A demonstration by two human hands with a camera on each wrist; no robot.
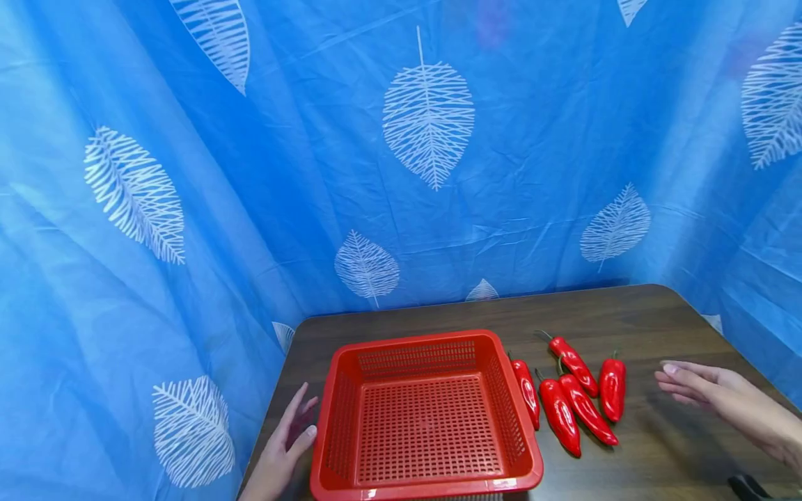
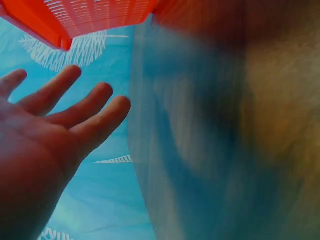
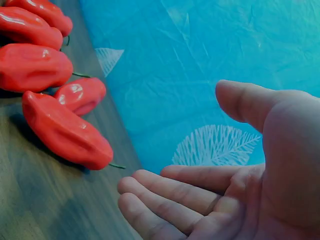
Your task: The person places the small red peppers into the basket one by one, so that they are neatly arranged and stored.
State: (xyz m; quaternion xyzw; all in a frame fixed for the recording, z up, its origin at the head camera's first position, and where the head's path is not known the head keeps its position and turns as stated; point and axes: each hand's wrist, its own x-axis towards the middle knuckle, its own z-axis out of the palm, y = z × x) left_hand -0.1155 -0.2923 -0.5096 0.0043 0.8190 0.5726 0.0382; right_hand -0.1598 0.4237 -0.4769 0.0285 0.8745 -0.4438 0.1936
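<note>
A red basket is sitting on the brown table, closer to the left edge than to the right edge. Its floor is showing lots of little holes. Five red peppers are lying on the table between the basket and the right edge. The first pepper is lying just beside the basket's right wall, and I cannot tell if they are touching. The next pepper and the slanting pepper are resting side by side. The far pepper is lying nearest the table's far edge. The last pepper is lying nearest the right edge. Green stems are poking out, mostly toward the far edge.

The left hand is hanging by the table's left edge, just beside the basket. Its fingers are spreading apart and holding nothing. I cannot tell if its thumb is touching the basket.

The right hand is hovering near the right edge, apart from the peppers. Its fingers are pointing straight and lying close together, with the thumb standing away. A blue curtain is hanging behind the far edge, showing white leaves.
</note>
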